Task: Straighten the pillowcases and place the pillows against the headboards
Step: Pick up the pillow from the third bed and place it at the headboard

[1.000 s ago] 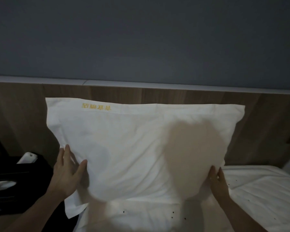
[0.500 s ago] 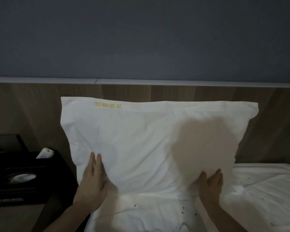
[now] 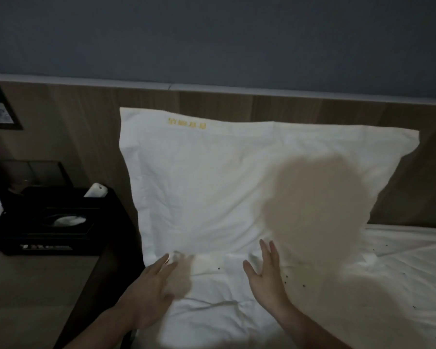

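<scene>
A white pillow (image 3: 212, 182) with yellow lettering near its top left corner stands upright, leaning against the wooden headboard (image 3: 312, 112). Its lower edge rests on the white bed sheet (image 3: 363, 285). My left hand (image 3: 151, 293) hovers flat over the sheet just below the pillow's lower left corner, fingers apart and blurred. My right hand (image 3: 267, 275) is open below the pillow's middle, fingertips close to its lower edge. Neither hand holds anything. A round shadow covers the pillow's right half.
A dark nightstand (image 3: 35, 285) stands left of the bed. On it sits a black tissue box (image 3: 53, 222) with a white remote (image 3: 96, 190) behind it. A framed switch panel (image 3: 0, 109) hangs on the headboard's far left. Small dark specks dot the sheet.
Both hands have let go of the pillow's lower corners and drawn back toward me over the sheet. The pillow stays leaning on the headboard. The view has shifted left.
</scene>
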